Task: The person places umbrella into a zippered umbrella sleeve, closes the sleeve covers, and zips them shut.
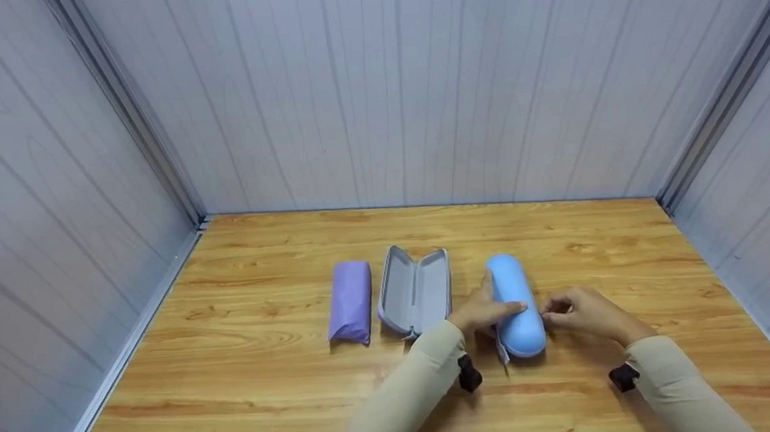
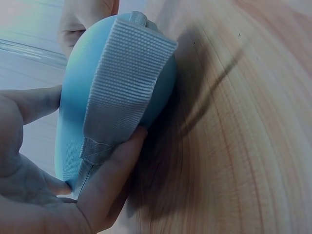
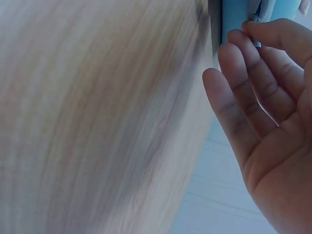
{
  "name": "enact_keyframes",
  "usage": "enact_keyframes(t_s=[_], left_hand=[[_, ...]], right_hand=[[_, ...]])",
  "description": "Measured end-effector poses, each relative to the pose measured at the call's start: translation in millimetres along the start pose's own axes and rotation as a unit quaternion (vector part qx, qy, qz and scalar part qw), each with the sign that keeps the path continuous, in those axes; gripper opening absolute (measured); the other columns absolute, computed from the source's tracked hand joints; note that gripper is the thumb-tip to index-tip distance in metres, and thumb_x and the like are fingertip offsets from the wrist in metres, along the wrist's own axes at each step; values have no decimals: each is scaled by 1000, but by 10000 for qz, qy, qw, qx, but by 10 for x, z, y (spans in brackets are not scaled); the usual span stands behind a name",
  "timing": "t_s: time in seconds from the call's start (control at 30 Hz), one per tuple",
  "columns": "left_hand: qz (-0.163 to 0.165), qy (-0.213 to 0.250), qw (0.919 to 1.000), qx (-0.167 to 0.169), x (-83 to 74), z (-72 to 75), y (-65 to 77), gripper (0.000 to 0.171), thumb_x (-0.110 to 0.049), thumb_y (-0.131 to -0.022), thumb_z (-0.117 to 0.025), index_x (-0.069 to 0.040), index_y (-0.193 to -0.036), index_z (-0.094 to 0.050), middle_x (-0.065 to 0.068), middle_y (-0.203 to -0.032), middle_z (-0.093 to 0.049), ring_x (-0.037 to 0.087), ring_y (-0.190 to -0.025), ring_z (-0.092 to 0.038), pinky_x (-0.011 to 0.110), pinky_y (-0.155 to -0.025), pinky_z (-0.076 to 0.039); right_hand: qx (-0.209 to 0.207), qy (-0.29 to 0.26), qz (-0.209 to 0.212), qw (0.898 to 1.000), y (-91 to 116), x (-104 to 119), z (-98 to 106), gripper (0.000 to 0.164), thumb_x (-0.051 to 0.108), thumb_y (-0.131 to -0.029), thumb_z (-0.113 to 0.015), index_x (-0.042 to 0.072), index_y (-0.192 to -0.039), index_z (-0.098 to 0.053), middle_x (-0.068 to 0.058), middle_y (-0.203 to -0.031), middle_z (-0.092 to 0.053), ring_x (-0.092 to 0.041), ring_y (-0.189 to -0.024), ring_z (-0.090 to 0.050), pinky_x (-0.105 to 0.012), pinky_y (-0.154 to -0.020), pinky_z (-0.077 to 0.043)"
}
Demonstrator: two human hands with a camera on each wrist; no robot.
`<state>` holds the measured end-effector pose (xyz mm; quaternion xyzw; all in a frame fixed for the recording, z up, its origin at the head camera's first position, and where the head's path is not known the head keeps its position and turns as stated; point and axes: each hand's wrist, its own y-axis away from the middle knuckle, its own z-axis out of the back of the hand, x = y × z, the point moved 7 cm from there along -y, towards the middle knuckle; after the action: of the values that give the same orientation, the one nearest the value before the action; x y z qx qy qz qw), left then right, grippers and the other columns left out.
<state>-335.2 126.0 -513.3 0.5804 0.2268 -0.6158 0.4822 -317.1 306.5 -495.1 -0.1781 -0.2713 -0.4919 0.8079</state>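
Observation:
A light blue zip case [image 1: 513, 285] with rounded ends lies on the table. My left hand [image 1: 485, 309] grips it from the left, thumb across the top and fingers along its side. A grey woven strap [image 2: 127, 78] hangs from the case's near end, and one left fingertip touches it in the left wrist view. At the case's right side, my right hand [image 1: 589, 311] pinches the zipper pull between thumb and index finger; the fingertips mostly hide the pull. The zip slider [image 3: 256, 18] shows just above these fingertips. The right hand's other fingers are bent loosely.
Left of my left hand, a grey case [image 1: 431, 294] lies unfolded, its two halves facing up. Farther left is a purple wrapped pouch [image 1: 350, 300]. The wooden table [image 1: 261, 387] meets pale panel walls [image 1: 376, 94] at the back and both sides.

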Motion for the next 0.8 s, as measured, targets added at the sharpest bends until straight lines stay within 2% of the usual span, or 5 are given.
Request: enact_keyframes(t_s=[0.23,0.47,0.6,0.8], left_hand=[[15,-93,10000,8,7,0,-9,103,-36,-90,-74,-13,-162,-4,25,-155,-30,33,-116,-58,42,-74,-59],[5,-35,10000,-13,16,9,-8,102,-36,-91,-74,-12,-162,-5,25,-152,-35,34,-116,-58,45,-77,-58],[33,44,10000,-44,9,13,-2,101,-35,-91,-73,-12,-162,-5,25,-151,-37,34,-117,-58,47,-78,-58],[66,211,9997,-140,-11,3,-36,102,-33,-91,-74,-13,-162,-5,23,-155,-32,33,-119,-57,46,-78,-58]], right_hand=[[91,93,125,9998,12,34,16,6,21,-97,-69,20,-94,-74,10,-89,-69,-9,-84,-63,-30,-75,-53],[234,79,271,9993,37,101,22,5,19,-96,-70,16,-94,-74,9,-88,-70,-8,-81,-63,-29,-73,-52],[269,139,201,9993,38,112,34,5,19,-96,-70,17,-95,-74,7,-89,-71,-8,-82,-64,-29,-73,-53],[133,177,43,9997,34,79,48,6,19,-97,-68,19,-96,-73,5,-90,-70,-9,-83,-63,-31,-73,-53]])
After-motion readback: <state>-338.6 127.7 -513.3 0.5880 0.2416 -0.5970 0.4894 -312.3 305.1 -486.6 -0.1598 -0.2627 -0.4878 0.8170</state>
